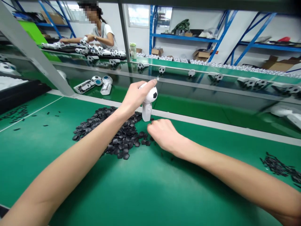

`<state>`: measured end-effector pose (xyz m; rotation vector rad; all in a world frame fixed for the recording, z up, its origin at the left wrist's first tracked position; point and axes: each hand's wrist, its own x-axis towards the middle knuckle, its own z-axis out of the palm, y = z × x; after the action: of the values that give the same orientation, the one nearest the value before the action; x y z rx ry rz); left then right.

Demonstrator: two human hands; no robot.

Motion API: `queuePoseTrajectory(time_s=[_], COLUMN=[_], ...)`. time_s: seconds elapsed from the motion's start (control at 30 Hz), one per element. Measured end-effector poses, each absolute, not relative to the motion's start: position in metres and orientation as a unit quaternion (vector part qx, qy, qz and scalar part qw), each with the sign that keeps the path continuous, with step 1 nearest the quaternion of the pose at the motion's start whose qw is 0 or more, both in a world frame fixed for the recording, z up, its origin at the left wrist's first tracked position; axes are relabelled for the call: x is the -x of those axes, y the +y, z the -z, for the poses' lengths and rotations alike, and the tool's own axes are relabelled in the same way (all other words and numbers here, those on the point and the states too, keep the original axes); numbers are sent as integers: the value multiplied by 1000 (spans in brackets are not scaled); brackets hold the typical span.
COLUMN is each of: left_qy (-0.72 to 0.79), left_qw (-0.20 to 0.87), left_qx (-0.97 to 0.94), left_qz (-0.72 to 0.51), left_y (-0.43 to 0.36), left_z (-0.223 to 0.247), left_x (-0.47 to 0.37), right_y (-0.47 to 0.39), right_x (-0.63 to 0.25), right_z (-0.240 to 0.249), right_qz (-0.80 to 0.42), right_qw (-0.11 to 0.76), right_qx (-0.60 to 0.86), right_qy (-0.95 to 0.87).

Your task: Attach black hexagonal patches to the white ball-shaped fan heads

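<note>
My left hand grips the round head of a white handheld device, patterned like a soccer ball in black and white, its handle pointing down. Just right of the handle and lower, my right hand is closed with fingertips turned in and down near the green work surface; what its fingers hold, if anything, is hidden. A heap of small black pentagonal pieces spreads under and beside my left forearm, with a few loose ones between the heap and my right hand.
Two opened devices lie behind the white table edge. Small black strips are piled at right, others scattered at left. Soccer-ball devices line a belt beyond. A slanted post stands left; a person works at the back.
</note>
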<state>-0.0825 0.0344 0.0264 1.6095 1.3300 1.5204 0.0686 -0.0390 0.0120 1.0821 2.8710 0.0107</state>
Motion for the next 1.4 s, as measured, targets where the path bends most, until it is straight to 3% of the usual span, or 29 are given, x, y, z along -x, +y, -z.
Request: queuePoseTrajectory(time_s=[0.1, 0.27, 0.33, 0.47, 0.67, 0.8, 1.0, 1.17, 1.4], left_qy=[535, 559, 573, 563, 324, 261, 256, 269, 329], left_qw=[260, 389, 458, 538, 629, 616, 620, 508, 349], left_qx=[-642, -671, -630, -565, -559, -569, -509, -559, -661], left_qz=[-484, -293, -255, -274, -433, -479, -539, -597, -577], left_y=[36, 32, 23, 9, 4, -5, -24, -29, -37], left_z=[-35, -56, -64, -73, -60, -48, -43, -35, -31], left_x=[99, 124, 125, 116, 91, 68, 40, 33, 33], right_y=[-27, -26, -30, -32, -28, -29, -33, -36, -45], right_x=[-93, -132, -139, -147, -167, -169, -152, -141, -137], right_z=[-19, -28, -31, -44, -74, -75, -61, -48, -46], right_qz=[23, 247, 298, 338, 406, 435, 384, 388, 398], right_qw=[-6, -312, -377, -444, -550, -560, -581, -567, -566], right_qx=[-397, -422, -404, -380, -333, -326, -304, -323, -330], right_qy=[917, 815, 779, 738, 649, 625, 650, 651, 642])
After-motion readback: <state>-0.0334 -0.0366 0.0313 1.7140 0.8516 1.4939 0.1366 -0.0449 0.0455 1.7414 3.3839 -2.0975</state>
